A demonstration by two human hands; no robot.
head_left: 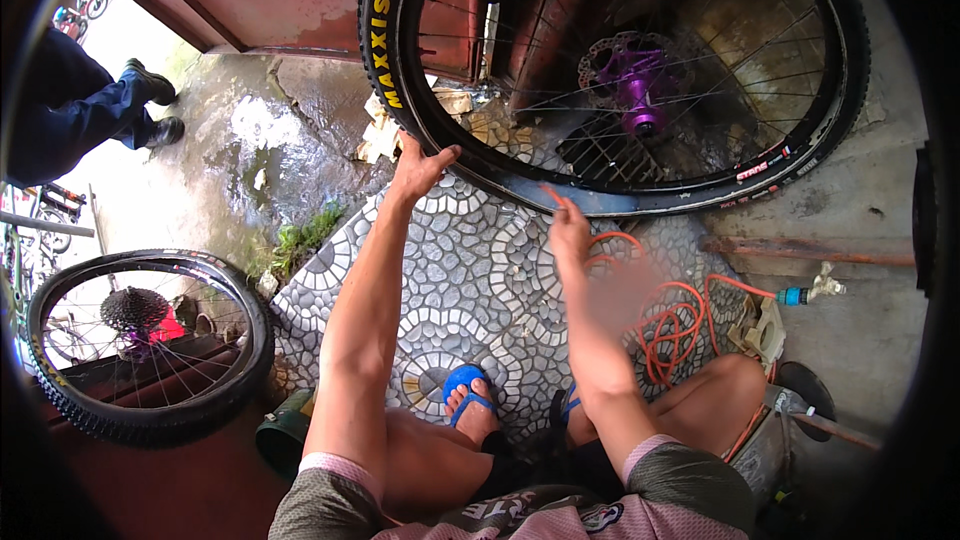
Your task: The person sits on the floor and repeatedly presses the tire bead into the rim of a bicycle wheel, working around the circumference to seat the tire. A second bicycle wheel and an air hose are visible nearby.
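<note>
Standing upright on the patterned tile floor (470, 270), a large bicycle wheel (615, 75) with a black knobby tyre, thin spokes and a purple hub (638, 80) fills the upper middle of the view, straight ahead of the seated person. The left hand (418, 168) grips the tyre's lower left edge, fingers wrapped over the rubber and thumb spread against the sidewall. The right hand (568, 225) is closed narrowly around a thin orange tool (552, 197) whose tip touches the wheel at its bottom rim; how tightly the fingers pinch it cannot be made out.

A coiled orange hose (672, 325) lies on the tiles just right of the right forearm, ending in a blue nozzle (793, 295) near the wall side. A blue sandal (465, 387) on the person's foot rests on the tiles between the knees. A second wheel (150, 340) with a cassette stands well to the left, leaning by a red surface, with a dark green container (285, 430) beside it. Farther off at upper left, another person's dark trouser legs and black shoes (150, 105) show on the wet concrete. Scraps of pale debris (385, 130) lie just behind the left hand, beneath the tyre.
</note>
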